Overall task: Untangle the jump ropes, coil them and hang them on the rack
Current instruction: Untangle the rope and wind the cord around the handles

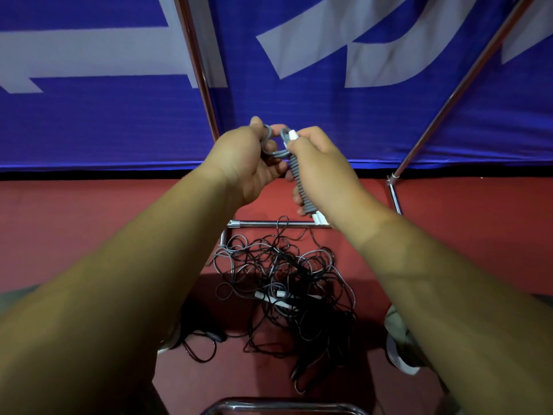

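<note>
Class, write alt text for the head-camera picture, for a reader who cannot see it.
The right hand grips a grey jump-rope handle while the left hand holds loops of its grey cord. Below, a tangle of ropes lies on the red floor.

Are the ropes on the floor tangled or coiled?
Tangled: the black and grey ropes lie in one loose heap on the red floor, their loops crossing.
</note>
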A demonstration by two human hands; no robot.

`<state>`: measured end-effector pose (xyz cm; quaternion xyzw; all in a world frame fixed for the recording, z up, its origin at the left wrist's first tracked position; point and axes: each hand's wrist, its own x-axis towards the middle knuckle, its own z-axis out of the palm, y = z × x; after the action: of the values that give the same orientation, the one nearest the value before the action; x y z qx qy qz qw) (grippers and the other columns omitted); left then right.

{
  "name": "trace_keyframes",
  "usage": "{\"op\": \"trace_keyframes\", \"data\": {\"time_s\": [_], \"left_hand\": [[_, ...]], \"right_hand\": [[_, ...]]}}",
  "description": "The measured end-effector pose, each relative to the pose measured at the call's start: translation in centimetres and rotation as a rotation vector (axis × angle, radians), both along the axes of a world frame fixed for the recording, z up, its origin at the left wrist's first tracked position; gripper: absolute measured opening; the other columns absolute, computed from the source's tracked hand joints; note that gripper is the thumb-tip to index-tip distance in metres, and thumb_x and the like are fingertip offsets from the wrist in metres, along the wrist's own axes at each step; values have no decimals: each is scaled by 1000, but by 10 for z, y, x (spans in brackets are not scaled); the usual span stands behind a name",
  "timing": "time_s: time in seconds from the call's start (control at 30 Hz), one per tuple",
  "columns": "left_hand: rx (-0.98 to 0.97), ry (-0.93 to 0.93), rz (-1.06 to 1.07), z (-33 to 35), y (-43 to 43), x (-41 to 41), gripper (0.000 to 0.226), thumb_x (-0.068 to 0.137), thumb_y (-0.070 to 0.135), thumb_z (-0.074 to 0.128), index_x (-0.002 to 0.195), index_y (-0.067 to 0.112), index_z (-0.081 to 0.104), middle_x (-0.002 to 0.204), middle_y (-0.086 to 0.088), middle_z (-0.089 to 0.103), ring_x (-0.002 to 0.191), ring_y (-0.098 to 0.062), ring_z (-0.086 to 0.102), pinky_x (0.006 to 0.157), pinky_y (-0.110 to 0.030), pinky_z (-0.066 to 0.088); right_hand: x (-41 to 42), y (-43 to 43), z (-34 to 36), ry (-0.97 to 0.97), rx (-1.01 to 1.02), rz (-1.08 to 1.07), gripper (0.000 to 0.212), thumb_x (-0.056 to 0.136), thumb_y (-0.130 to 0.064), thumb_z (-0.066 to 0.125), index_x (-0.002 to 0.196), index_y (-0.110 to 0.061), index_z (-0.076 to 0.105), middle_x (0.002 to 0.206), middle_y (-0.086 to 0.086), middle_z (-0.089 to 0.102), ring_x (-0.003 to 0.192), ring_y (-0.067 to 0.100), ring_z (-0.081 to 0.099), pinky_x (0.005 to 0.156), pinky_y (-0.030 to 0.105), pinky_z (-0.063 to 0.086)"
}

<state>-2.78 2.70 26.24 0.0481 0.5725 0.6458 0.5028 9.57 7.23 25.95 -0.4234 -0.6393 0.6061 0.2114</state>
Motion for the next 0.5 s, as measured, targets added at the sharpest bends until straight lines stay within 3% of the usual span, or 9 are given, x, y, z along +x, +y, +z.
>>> {"op": "trace_keyframes", "data": {"time_s": [0.17,0.27,0.4,0.5], "left_hand": [[70,-103,-11,5,-3,-1,27,106,18,55,117,10,79,89,-4,51,70,-12,53,71,-30,58],[70,-91,27,7,-2,2,27,110,15,50,122,9,74,85,-3,56,64,-9,59,71,-29,59],[57,-54,57,5,-3,2,27,111,11,47,127,9,69,88,-3,66,72,-7,64,70,-25,59],[66,35,-2,3,-1,4,32,112,6,41,133,4,65,94,-8,61,74,-9,56,74,-24,52]], "right_hand": [[3,5,-2,-34,19,-34,14,105,-43,51,107,-31,58,83,11,67,51,27,57,47,39,54],[2,6,-2,-22,5,-54,14,105,-45,52,107,-33,59,85,10,68,51,27,56,47,37,53],[1,7,-2,-3,-7,-83,12,105,-43,53,107,-33,58,85,9,68,50,25,55,47,37,52],[2,6,-3,-28,26,-90,9,104,-43,54,106,-35,58,82,7,68,51,24,57,46,35,51]]}}
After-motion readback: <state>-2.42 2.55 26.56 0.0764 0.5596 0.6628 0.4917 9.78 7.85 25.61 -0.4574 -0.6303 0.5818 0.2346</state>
